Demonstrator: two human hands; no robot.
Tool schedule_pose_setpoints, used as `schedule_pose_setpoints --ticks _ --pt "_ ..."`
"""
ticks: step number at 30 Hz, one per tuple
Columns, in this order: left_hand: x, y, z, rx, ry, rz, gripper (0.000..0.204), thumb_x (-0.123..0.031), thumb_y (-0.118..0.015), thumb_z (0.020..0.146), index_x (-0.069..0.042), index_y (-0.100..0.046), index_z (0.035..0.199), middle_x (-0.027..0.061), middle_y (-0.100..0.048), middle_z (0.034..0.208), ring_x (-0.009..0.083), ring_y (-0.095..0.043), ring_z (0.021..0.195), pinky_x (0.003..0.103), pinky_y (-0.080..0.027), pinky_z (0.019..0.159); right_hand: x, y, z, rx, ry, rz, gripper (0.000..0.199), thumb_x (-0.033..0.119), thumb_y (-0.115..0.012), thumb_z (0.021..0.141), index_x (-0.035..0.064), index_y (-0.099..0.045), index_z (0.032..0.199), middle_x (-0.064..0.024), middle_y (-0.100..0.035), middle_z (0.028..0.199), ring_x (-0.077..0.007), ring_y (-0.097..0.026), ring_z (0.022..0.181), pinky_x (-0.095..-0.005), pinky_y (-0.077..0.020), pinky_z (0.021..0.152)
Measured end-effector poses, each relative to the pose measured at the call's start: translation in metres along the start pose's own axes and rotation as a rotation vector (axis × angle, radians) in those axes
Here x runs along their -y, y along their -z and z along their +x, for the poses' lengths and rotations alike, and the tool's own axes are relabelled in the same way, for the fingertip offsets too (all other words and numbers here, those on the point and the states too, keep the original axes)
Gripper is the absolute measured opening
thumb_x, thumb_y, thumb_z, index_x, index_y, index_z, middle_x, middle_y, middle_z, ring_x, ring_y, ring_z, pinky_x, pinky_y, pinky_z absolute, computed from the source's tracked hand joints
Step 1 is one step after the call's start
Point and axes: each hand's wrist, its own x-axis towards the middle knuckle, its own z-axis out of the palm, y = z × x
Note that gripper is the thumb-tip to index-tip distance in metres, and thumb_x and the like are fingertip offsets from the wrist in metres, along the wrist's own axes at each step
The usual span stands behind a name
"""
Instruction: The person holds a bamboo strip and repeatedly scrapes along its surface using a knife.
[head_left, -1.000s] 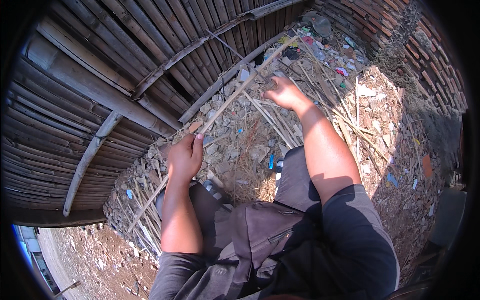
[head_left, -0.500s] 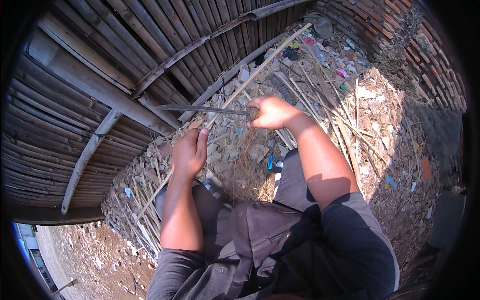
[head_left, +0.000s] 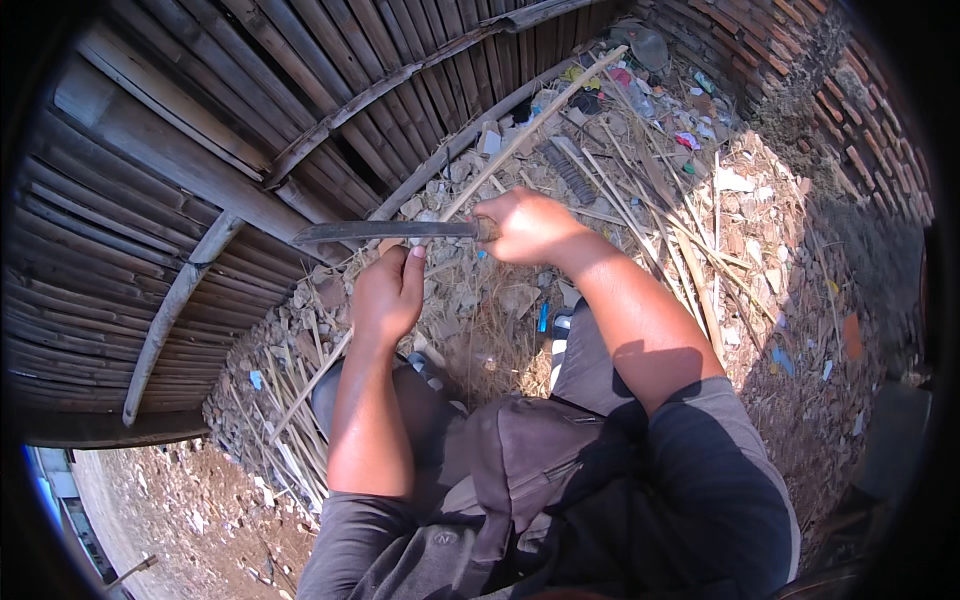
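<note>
right hand, grip clamped on knife, left hand, grip clamped on pale strip

1. The left forearm is held almost straight forward from the body, bared below the elbow.
2. The left hand is closed in a grip, its back turned upward and its thumb extended forward on the inner side.
3. The right forearm is slanted forward and inward (a patch of shadow is cast across it near the elbow).
4. The right hand is clenched, its curled fingers directed leftward.
5. The hands are held near each other without touching, the right one placed slightly farther forward.
</note>
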Motion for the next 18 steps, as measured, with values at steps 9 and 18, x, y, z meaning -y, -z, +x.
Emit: schedule_pose_setpoints --ticks 9,18 --pt "0.016 0.005 0.001 -0.005 0.013 0.021 0.041 -0.039 -0.050 0.103 -0.002 -0.064 0.092 0.0263 -0.067 0.084 0.0484 -0.064 0.083 0.053 -0.048 0.073 -0.030 0.005 0.010 -0.116 -0.062 0.053 0.048 0.030 -0.076 0.077 0.0120 -0.069 0.121 -0.0241 -0.068 0.108 -0.0393 -0.063 0.114 -0.0454 -0.0498 0.097" --pt "0.013 0.007 0.003 0.073 0.055 0.037 0.045 -0.042 -0.049 0.104 -0.002 -0.067 0.095 0.0228 -0.067 0.082 0.0412 -0.066 0.082 0.046 -0.049 0.074 -0.021 0.012 0.011 0.106 -0.016 0.130 0.048 0.032 -0.075 0.078 0.0038 -0.070 0.116 -0.0250 -0.070 0.106 -0.0399 -0.067 0.104 -0.0438 -0.0530 0.094"
